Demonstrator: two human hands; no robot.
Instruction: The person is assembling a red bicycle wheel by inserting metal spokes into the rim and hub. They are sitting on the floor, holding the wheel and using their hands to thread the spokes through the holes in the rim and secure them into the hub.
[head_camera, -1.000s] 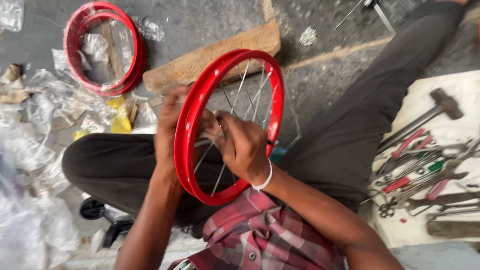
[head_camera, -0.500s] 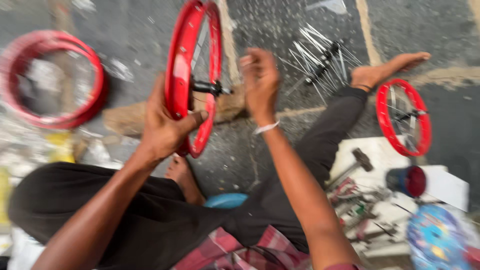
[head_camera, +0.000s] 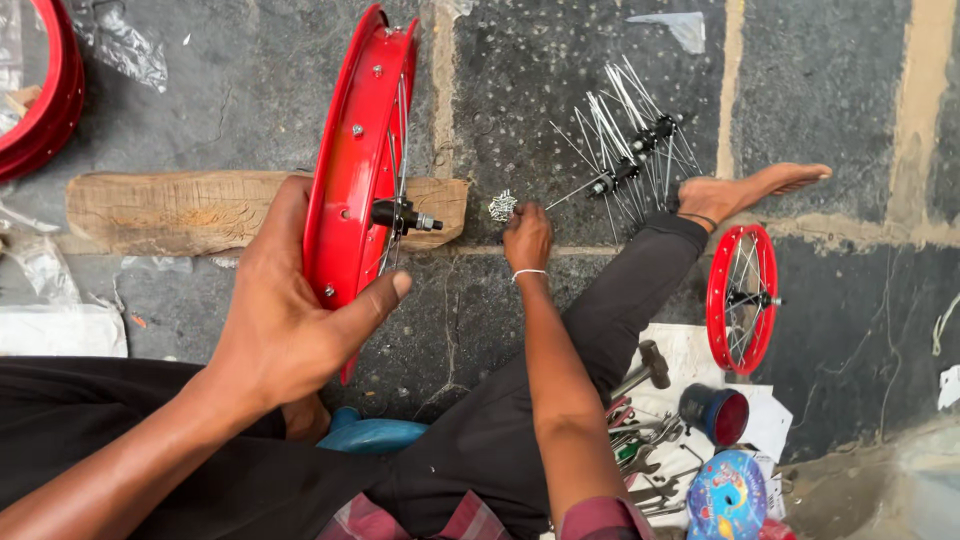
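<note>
My left hand (head_camera: 290, 320) grips the rim of a red spoked bicycle wheel (head_camera: 355, 170), held upright and seen nearly edge-on, with its black hub and axle pointing right. My right hand (head_camera: 527, 236) reaches out to the ground and rests with bent fingers on a small heap of silver spoke nipples (head_camera: 502, 206). Just beyond them lie hubs with loose silver spokes (head_camera: 625, 140) fanned out on the dark stone floor. Whether the fingers pinch anything is hidden.
A worn wooden block (head_camera: 190, 212) lies behind the wheel. A second small red wheel (head_camera: 742, 298) stands by my bare foot (head_camera: 745, 190). A hammer (head_camera: 640, 368), pliers and other tools lie on white paper at lower right. Red rims (head_camera: 40, 90) sit top left.
The view swung right and downward. The wheel turned from facing me to edge-on, held by my left hand alone. My right hand left the spokes and reached down to the nipples on the floor.
</note>
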